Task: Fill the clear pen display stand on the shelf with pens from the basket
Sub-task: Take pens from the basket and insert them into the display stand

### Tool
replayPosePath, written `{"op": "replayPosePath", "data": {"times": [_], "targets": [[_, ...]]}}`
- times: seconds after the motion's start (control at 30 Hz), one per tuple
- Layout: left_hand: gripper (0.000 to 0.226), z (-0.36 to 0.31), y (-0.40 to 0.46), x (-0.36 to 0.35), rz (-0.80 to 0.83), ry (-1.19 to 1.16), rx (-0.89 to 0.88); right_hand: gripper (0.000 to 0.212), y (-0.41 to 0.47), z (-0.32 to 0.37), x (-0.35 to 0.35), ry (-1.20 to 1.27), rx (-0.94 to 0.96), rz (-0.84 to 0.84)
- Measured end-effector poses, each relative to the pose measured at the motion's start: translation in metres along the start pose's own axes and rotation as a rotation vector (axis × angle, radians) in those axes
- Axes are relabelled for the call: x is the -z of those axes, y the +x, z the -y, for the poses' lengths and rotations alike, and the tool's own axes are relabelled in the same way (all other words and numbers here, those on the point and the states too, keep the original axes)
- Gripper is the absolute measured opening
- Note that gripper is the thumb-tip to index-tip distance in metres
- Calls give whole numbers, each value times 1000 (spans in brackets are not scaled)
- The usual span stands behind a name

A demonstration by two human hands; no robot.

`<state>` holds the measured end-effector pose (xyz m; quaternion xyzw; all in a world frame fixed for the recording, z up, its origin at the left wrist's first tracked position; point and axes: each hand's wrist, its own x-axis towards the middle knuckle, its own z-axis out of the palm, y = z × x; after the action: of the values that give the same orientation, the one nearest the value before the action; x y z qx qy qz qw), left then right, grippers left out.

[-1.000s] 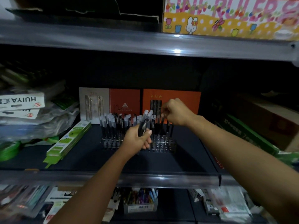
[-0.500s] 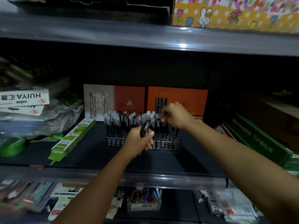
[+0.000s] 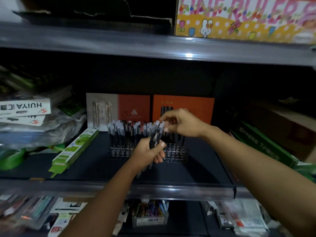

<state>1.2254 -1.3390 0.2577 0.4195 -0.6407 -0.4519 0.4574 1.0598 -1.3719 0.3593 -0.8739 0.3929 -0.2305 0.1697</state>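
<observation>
The person's left hand (image 3: pixel 148 152) is wrapped around a small bundle of black pens with frosted clear caps (image 3: pixel 156 135), thumb pressed across the barrels and the caps fanning upward out of the fist. Just above and to the right of it, the right hand (image 3: pixel 181 123) reaches in with its fingertips pinching the cap end of one pen at the top of that bundle; thumb and forefinger are closed on it, the other fingers loosely curled behind.

Directly behind the left hand, and partly hidden by it, stands the clear acrylic pen display stand (image 3: pixel 176 153) on the dark shelf surface (image 3: pixel 196 170). The part of the stand left of the left hand is packed with upright black pens (image 3: pixel 123 134), caps up in rows. The part below the right hand shows mostly bare clear sockets, with a few pens standing toward the back.

Behind the stand, beyond both hands, lean two orange gift boxes (image 3: pixel 184 105) and a grey panel with metallic pens (image 3: pixel 101 110). Well off to the left of the left hand lies a flat green and white package (image 3: pixel 75 147), angled on the shelf. Above the right hand, on the upper shelf, sits a yellow box with a rabbit and flowers (image 3: pixel 239 17). The basket cannot be made out.
</observation>
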Motion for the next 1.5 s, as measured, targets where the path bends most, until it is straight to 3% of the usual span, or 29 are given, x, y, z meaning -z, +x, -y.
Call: {"op": "replayPosePath", "data": {"times": [0.23,0.47,0.57,0.77,1.07,1.5], "targets": [[8,0,-3,-2,28,58,-5,6,-4,4,10,-65,6,13],[9,1,-2,8,-2,150,17,18,-8,7,21,-38,-43,-49],[10,6,-4,14,-11,170,36,21,-9,4,26,76,-78,-135],[12,12,-7,23,-104,158,49,5,-4,-1,42,186,-170,-298],[11,2,-4,15,-126,132,7,10,-3,-6,25,-202,-159,-282],[9,6,2,7,-120,86,-3,8,6,-22,3,-303,-180,-161]]}}
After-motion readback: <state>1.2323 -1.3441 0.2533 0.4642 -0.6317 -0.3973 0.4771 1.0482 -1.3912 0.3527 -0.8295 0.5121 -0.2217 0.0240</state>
